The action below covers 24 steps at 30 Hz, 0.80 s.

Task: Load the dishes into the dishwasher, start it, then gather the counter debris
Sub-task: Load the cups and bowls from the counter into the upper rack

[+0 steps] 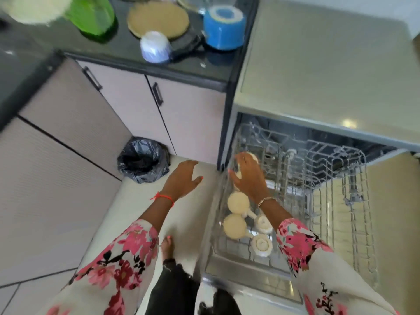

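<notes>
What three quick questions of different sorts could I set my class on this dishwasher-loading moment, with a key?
1. True or false: the left hand grips a plate.
2. Pick one: the right hand holds a cream cup over A) the bin, B) the dishwasher rack, C) the stove.
3. Fill in: the round tub standing on the counter is ____ in colour.

Key: 1 false, the hand is open and holds nothing; 2 B; 3 blue.
</notes>
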Tool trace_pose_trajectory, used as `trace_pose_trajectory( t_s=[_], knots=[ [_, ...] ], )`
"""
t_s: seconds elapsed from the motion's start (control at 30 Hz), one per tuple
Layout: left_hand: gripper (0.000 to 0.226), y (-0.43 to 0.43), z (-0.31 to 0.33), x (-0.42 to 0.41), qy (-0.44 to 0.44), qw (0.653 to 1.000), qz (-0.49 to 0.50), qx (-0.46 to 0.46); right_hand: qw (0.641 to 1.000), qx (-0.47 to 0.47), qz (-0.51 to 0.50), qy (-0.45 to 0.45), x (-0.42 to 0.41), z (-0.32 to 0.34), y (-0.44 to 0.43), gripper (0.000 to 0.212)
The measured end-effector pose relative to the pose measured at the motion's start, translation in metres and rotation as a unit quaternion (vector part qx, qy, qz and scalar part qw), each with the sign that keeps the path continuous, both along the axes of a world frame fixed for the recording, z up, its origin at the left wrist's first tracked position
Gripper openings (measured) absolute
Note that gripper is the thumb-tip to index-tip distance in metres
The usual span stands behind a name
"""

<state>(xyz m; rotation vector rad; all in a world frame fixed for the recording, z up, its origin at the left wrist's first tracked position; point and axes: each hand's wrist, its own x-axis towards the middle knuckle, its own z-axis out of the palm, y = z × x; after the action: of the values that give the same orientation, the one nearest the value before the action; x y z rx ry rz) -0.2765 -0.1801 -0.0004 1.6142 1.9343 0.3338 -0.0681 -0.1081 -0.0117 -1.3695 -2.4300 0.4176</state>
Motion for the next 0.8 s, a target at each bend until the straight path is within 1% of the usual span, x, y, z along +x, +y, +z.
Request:
trace_pose_trajectory(
  t_s=[0.1,0.17,0.3,0.37,0.47,0.53,0.57,0.67,0.8],
  knots=[
    [0.047,0.019,0.025,-0.049,0.003,0.998,0.003,0.06,0.999,0.022,0.037,0.002,-0.053,0.029,0.018,0.034],
    [0.042,0.035,0.041,-0.094,0.009,0.995,0.002,0.101,0.998,0.038,0.04,0.014,-0.098,0.044,0.037,0.03],
    [0.038,0.073,0.078,-0.192,0.048,0.987,0.001,0.152,0.995,0.067,0.042,0.056,-0.187,0.074,0.075,0.035],
    [0.036,0.091,0.097,-0.239,0.062,0.982,0.001,0.177,0.993,0.085,0.023,0.073,-0.229,0.094,0.09,0.034],
    [0.034,0.116,0.12,-0.291,0.076,0.977,0.008,0.197,0.992,0.086,0.003,0.094,-0.276,0.119,0.112,0.026],
    [0.031,0.132,0.131,-0.319,0.079,0.973,0.017,0.216,0.991,0.088,0.007,0.096,-0.301,0.133,0.13,0.017],
    [0.029,0.14,0.134,-0.33,0.073,0.972,0.02,0.223,0.991,0.091,0.013,0.095,-0.31,0.139,0.139,0.016],
    [0.026,0.163,0.14,-0.362,0.054,0.969,0.034,0.237,0.989,0.102,0.018,0.104,-0.337,0.155,0.171,0.021],
    [0.025,0.192,0.139,-0.399,0.065,0.97,0.054,0.229,0.984,0.116,0.014,0.135,-0.371,0.164,0.217,0.023]
  ],
)
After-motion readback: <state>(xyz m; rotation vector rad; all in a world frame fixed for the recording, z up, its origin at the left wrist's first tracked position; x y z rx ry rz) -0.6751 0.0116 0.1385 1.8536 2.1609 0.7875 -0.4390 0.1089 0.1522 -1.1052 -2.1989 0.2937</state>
